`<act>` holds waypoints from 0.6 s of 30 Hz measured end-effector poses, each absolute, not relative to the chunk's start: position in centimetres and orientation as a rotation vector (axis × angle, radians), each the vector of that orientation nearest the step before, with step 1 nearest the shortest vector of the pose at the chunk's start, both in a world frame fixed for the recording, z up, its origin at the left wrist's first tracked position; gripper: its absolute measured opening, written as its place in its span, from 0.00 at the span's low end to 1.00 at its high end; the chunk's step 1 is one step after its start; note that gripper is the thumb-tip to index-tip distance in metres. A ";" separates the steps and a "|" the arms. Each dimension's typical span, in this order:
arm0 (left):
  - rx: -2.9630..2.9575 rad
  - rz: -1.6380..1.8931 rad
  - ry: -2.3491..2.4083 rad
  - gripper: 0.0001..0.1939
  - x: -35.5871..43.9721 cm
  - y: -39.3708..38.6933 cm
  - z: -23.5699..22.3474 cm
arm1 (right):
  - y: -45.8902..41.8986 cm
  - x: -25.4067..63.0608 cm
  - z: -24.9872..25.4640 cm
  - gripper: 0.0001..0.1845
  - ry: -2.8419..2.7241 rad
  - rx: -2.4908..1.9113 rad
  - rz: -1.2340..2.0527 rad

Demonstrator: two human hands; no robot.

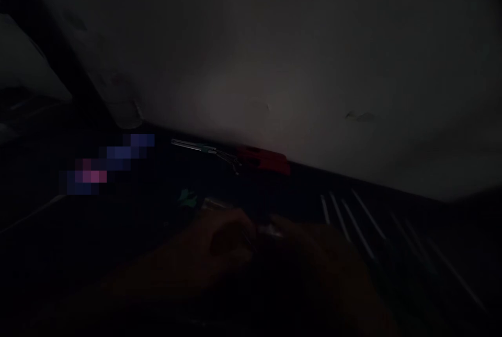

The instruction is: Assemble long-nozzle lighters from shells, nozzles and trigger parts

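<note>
- Very dark surroundings: a pale grey wall [274, 54] rises behind a deep blue-black surface [157, 180].
- Far left, a dark slanting post [58, 59] crosses the upper corner.
- Beside it, lower down, a thin pale line [35, 214] runs up to a pixelated blue and pink patch [117, 153], too coarse to name.
- Next, a slim metal tool [192, 144] with a green band lies near the wall's foot.
- Below it sits a small green piece [188, 198].
- Left hand [229, 235]: fingers curled, thumb and forefinger tips narrowly set; I cannot tell how firmly they grip.
- Above the hands, a red object [269, 160] adjoins the tool's right end.
- Between the hands, a small shiny piece [271, 230] with some red beside it.
- Right hand [319, 245]: close to that piece; its grip cannot be told.
- Far right, several pale rods [357, 228] lie slanted, roughly parallel.
</note>
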State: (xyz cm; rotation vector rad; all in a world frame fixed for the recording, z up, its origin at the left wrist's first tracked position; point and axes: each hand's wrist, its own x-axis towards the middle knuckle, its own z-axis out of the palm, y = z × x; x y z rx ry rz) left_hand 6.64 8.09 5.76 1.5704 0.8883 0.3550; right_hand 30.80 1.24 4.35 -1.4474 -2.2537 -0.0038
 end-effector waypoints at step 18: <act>2.296 0.155 0.835 0.18 6.3 5.6 2.6 | 1.6 30.0 4.7 0.16 -2.184 -1.501 0.113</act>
